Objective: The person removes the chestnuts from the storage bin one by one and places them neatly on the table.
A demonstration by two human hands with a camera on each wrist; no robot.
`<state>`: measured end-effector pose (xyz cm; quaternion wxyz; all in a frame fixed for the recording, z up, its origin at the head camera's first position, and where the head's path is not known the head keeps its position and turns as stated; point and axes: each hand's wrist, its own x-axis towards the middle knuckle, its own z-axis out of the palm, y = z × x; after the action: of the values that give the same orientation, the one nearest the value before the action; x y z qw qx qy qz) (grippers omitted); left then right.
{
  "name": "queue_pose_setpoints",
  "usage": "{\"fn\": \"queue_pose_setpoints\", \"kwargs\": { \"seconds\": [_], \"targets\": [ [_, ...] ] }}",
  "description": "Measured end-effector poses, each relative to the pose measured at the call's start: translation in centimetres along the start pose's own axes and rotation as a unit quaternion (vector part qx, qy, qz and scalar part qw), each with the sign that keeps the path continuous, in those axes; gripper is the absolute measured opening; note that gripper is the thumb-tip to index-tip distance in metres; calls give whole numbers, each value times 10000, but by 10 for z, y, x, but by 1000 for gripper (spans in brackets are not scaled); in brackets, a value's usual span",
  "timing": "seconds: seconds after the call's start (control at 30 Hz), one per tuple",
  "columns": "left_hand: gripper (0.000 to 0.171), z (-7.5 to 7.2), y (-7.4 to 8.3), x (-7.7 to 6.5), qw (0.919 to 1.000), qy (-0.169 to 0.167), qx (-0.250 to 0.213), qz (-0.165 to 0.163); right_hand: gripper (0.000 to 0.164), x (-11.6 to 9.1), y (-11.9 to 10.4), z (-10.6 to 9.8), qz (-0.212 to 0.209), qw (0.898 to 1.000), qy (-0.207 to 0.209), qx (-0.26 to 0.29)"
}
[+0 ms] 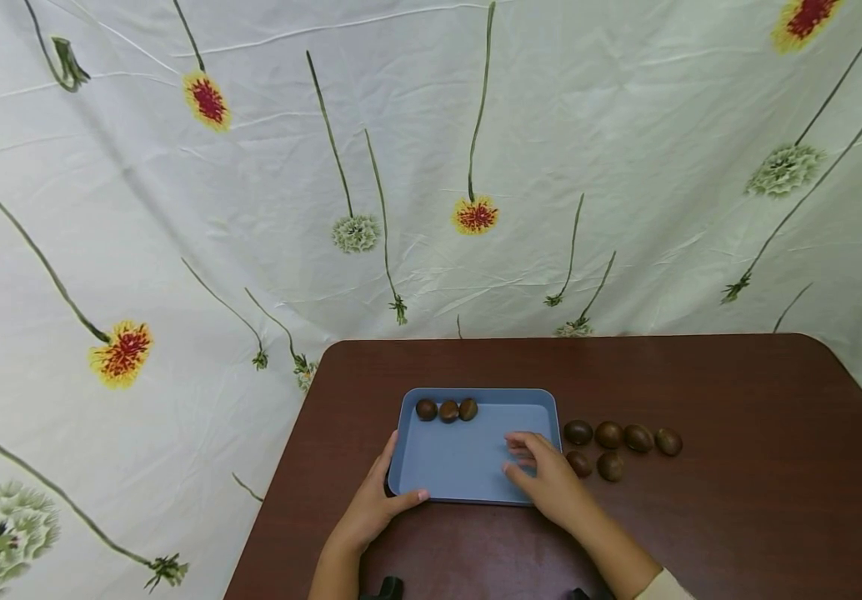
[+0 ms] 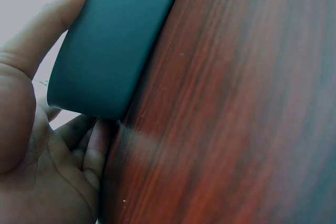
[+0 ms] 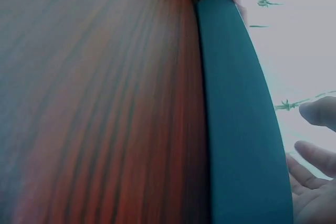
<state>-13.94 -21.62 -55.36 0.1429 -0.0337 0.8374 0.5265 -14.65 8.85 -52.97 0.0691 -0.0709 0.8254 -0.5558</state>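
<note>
A blue rectangular tray (image 1: 468, 467) lies on the table, with three brown chestnuts (image 1: 448, 411) in a row in its far left corner. My left hand (image 1: 371, 504) grips the tray's near left corner, thumb along the front rim and fingers at the left side. In the left wrist view, the thumb (image 2: 47, 30) rests at the upper edge of the tray wall (image 2: 105, 51), with other fingers by its base. Over the tray's right part hovers my right hand (image 1: 547, 479), fingers loosely bent and nothing visible between them. The right wrist view shows these fingers (image 3: 315, 158) above the tray wall (image 3: 241, 114).
Several more chestnuts (image 1: 638, 438) lie in two loose rows on the dark red-brown table (image 1: 761, 500), just right of the tray. A white cloth with printed flowers (image 1: 588, 125) hangs behind the table. Small black objects (image 1: 392, 588) show at the bottom edge, near the wrists.
</note>
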Motion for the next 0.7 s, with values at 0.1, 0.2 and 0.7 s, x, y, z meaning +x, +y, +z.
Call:
{"fn": "queue_pose_setpoints", "kwargs": {
  "seconds": [0.1,0.2,0.7],
  "targets": [
    [114,0,0,0,10000,-24,-5,-3,49,6,-1,5,66,9997,-76,-201],
    [114,0,-1,0,10000,-26,7,1,52,12,-2,10,153,9988,-164,-427],
    [114,0,-1,1,10000,27,75,14,64,57,1,27,147,9945,-268,-997]
  ]
}}
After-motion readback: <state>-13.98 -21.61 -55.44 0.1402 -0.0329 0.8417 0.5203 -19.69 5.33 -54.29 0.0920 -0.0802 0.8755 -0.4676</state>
